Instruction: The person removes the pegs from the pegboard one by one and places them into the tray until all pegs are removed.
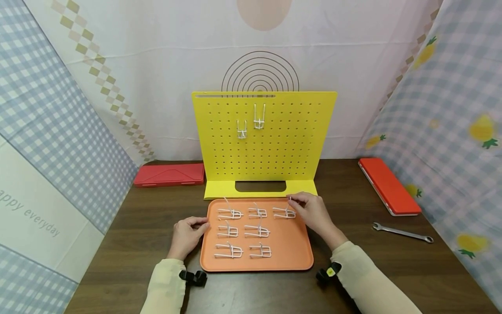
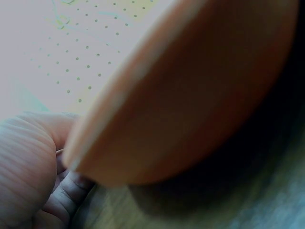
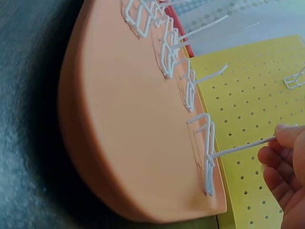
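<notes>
An orange tray [image 1: 292, 244] lies on the dark table, with several white wire pegboard hooks [image 1: 258, 250] set out in rows on it. My left hand [image 1: 187, 235] grips the tray's left rim between thumb and fingers, and the left wrist view shows the tray's edge [image 2: 143, 138] close up. At the tray's back right corner, my right hand [image 1: 313, 211] pinches the end of the long prong of one pegboard hook [image 3: 208, 157]. That hook's wire frame is still at the tray surface. Behind the tray stands a yellow pegboard [image 1: 274, 152].
Two white hooks [image 1: 259, 117] hang on the pegboard's upper part. A red case [image 1: 170, 174] lies left of the board. To the right are an orange-red case [image 1: 388, 185] and a metal wrench [image 1: 404, 233]. Patterned cloth [image 1: 157, 52] surrounds the table on three sides.
</notes>
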Demonstrator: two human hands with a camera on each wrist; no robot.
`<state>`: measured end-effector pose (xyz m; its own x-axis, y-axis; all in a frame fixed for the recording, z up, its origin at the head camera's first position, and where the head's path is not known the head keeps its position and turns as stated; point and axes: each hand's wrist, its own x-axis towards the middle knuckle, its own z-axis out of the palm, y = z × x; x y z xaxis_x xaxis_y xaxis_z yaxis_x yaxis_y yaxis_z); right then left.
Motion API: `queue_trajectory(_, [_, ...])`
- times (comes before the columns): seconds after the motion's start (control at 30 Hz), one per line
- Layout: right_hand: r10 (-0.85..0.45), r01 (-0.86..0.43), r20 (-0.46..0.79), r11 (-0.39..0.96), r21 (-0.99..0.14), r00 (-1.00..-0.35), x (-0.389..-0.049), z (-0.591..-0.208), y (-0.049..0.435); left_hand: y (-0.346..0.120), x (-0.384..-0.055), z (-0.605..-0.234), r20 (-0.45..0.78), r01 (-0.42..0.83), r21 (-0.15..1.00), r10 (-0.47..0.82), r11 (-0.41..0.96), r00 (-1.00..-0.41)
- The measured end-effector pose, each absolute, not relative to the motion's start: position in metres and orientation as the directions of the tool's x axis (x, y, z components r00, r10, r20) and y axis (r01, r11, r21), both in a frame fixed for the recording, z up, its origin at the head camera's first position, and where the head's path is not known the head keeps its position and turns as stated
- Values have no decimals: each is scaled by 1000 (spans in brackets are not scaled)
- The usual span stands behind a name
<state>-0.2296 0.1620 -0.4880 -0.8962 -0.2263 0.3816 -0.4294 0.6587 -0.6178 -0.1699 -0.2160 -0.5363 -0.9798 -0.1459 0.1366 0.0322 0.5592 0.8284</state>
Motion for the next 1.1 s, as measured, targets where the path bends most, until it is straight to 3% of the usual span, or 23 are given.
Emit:
queue_trajectory(0.23, [-231, -438, 388, 652, -619, -892, -229, -482, 164, -215, -170, -538, 140, 34, 825, -146, 564, -979])
queue_trajectory(0.73, [-296, -577, 517, 604, -550, -803, -244, -426, 149, -216, -171, -540, 142, 35, 824, -147, 565, -979])
queue_trajectory(1.1, [-274, -518, 439, 432, -739, -856, -280, -370, 85, -218, -170, -537, 159, 57, 826, -137, 560, -978])
